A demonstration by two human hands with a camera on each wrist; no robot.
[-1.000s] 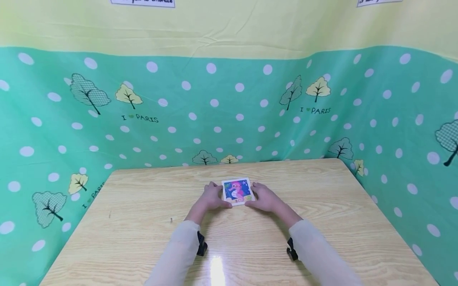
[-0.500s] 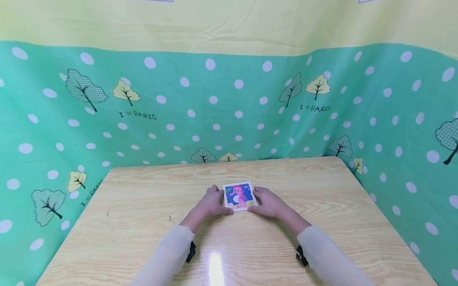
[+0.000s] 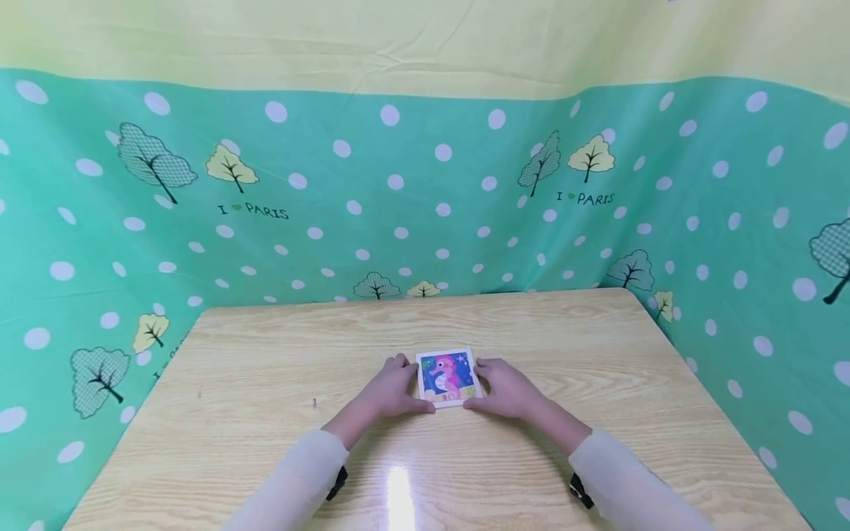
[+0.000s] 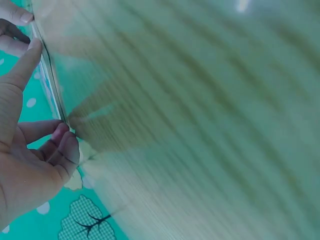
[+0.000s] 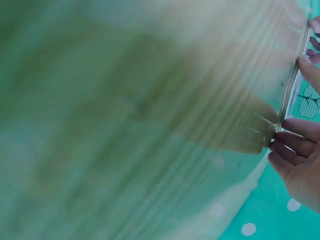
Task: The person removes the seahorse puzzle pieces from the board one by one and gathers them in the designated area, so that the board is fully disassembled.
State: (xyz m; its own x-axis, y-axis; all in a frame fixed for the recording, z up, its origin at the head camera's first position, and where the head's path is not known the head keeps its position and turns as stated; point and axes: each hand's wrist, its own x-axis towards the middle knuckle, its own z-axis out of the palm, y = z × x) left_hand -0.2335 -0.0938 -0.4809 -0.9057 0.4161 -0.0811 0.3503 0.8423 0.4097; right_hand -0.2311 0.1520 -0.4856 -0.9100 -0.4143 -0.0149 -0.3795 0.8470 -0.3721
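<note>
A small square picture board (image 3: 448,377) with a white border and a pink seahorse on dark blue lies flat, low over the wooden table (image 3: 279,413). My left hand (image 3: 395,389) grips its left side, thumb at the near corner and fingers along the side. On the opposite side my right hand (image 3: 508,389) holds it the same way. In the left wrist view the board's thin edge (image 4: 53,85) runs between the thumb and fingers of the left hand (image 4: 37,160). The right wrist view shows the right hand's fingertips (image 5: 292,125) at the board's edge.
Green polka-dot cloth (image 3: 372,184) with printed trees hangs behind the table and along its sides. A small dark mark (image 3: 315,403) is on the tabletop left of the hands. Light glares off the table (image 3: 400,494) at the front.
Both hands have brought the seahorse board nearer to the person and slightly to the right, keeping their hold on its sides. The head view has tilted down a little.
</note>
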